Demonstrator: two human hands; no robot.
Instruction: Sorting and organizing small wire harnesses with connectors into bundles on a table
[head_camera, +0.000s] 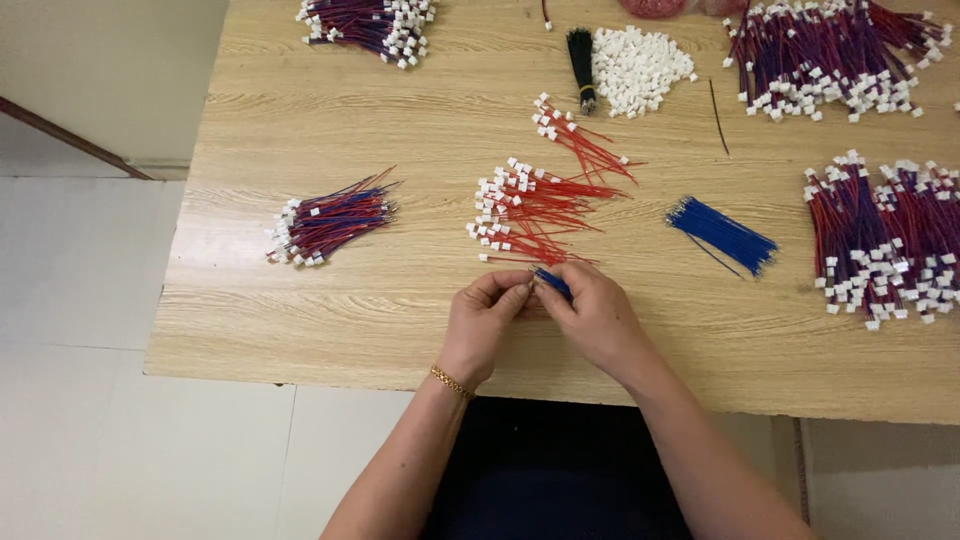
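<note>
Fingertips (527, 287) of your left hand (483, 322) and right hand (592, 318) pinch thin blue wires (552, 282); finished red-blue bundle (328, 222) at 9 o'clock, loose red leads with white plugs (528, 208) at 12 remain.

Matt wood-grain table (300, 330), plastic-coated blue wires (722, 233), white plastic connectors (640, 65), metal bracelet (452, 382).

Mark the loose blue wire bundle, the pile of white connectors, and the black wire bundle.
blue wire bundle (722, 234), head view, middle of the strands.
pile of white connectors (640, 64), head view, centre of the heap.
black wire bundle (581, 62), head view, mid-length of the bundle.
</note>
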